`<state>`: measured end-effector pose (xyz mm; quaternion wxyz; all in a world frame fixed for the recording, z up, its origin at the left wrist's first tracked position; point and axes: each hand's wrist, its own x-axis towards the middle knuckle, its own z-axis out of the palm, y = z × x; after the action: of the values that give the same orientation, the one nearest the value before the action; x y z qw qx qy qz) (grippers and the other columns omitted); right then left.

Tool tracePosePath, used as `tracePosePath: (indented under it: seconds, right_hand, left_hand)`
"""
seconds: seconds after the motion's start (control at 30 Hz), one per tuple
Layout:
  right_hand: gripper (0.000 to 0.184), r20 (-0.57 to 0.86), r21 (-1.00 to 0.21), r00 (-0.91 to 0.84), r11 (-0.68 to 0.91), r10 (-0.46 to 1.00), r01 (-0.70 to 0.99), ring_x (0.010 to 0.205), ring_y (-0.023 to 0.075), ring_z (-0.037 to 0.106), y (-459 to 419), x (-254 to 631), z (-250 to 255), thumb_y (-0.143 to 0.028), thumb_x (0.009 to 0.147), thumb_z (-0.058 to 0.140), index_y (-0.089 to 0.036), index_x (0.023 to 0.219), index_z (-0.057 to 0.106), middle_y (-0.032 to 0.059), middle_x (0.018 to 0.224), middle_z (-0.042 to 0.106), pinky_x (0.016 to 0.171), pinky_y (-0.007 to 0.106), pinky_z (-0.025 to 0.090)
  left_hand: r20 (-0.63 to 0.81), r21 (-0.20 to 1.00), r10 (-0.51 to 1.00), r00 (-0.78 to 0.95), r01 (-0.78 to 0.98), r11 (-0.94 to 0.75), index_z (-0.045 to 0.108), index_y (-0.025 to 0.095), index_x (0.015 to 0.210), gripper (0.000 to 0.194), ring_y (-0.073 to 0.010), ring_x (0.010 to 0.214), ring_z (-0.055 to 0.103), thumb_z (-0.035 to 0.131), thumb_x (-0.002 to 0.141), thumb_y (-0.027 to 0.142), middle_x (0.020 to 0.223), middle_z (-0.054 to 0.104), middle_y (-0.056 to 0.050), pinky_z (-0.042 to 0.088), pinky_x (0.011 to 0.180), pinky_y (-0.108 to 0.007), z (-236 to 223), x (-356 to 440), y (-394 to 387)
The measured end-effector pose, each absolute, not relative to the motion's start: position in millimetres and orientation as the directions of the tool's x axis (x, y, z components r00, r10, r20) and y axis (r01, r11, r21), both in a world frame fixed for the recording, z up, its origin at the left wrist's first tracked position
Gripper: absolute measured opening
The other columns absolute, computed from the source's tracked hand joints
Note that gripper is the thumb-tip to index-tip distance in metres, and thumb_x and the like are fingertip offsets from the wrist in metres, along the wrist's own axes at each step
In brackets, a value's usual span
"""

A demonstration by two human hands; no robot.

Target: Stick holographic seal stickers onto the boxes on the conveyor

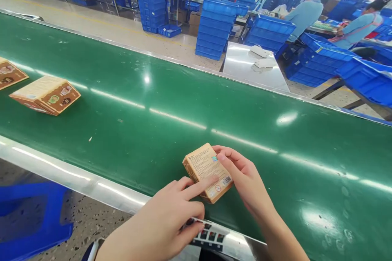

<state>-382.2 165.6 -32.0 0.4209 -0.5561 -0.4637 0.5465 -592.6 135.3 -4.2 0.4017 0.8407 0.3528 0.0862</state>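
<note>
My right hand [245,175] grips a small tan and brown cardboard box [202,169] by its right side, fingers behind it. Its thumb presses beside a small shiny sticker [214,158] on the printed face, which also bears a barcode. My left hand [177,212] lays its index finger across that same face. Lower down, its other fingers and thumb are closed on a sheet of small dark stickers [211,235], partly hidden by the hand. The box is tilted just above the green conveyor belt [131,138].
Two similar boxes, one whole [58,96] and one cut off by the frame [10,74], lie on the belt at left. A metal rail [76,171] edges the near side. Beyond stand stacked blue crates [214,28], a metal table [241,59] and two people in light blue.
</note>
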Motion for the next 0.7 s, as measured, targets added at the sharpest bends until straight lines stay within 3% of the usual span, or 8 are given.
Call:
tracePosePath:
  seconds: [0.17, 0.43, 0.7]
  right_hand:
    - [0.030, -0.198, -0.977, -0.029, -0.194, 0.980, 0.089, 0.089, 0.0199, 0.064, 164, -370, -32, -0.049, 0.087, 0.066, -0.021, 0.078, 0.059, 0.0060, 0.118, 0.068, 0.071, 0.029, 0.051]
    - [0.030, -0.171, -0.966, -0.050, -0.157, 0.984, 0.207, 0.086, 0.0184, 0.064, 161, -345, -34, -0.049, 0.090, 0.062, -0.022, 0.078, 0.059, 0.0061, 0.120, 0.066, 0.068, 0.028, 0.050]
    - [0.022, 0.008, -0.866, 0.093, -0.040, 0.996, 0.498, 0.094, 0.0224, 0.066, 146, -335, -37, -0.043, 0.093, 0.060, -0.023, 0.085, 0.059, 0.0068, 0.105, 0.071, 0.082, 0.036, 0.051]
  left_hand:
    - [-0.124, 0.734, 0.649, 0.750, 0.510, -0.449, 0.058, 0.021, 0.076, 0.018, -0.0259, 0.119, 0.055, 0.059, 0.094, 0.017, 0.157, 0.044, 0.006, 0.049, 0.098, -0.040, -11, -581, 136]
    - [-0.090, 0.775, 0.618, 0.781, 0.445, -0.449, 0.063, 0.022, 0.075, 0.018, -0.0253, 0.115, 0.059, 0.062, 0.092, 0.017, 0.151, 0.052, 0.004, 0.049, 0.097, -0.038, -7, -566, 140]
    - [-0.089, 0.757, 0.582, 0.808, 0.435, -0.488, 0.059, 0.021, 0.072, 0.020, -0.0232, 0.111, 0.062, 0.065, 0.091, 0.016, 0.151, 0.053, 0.005, 0.049, 0.092, -0.035, -9, -548, 140]
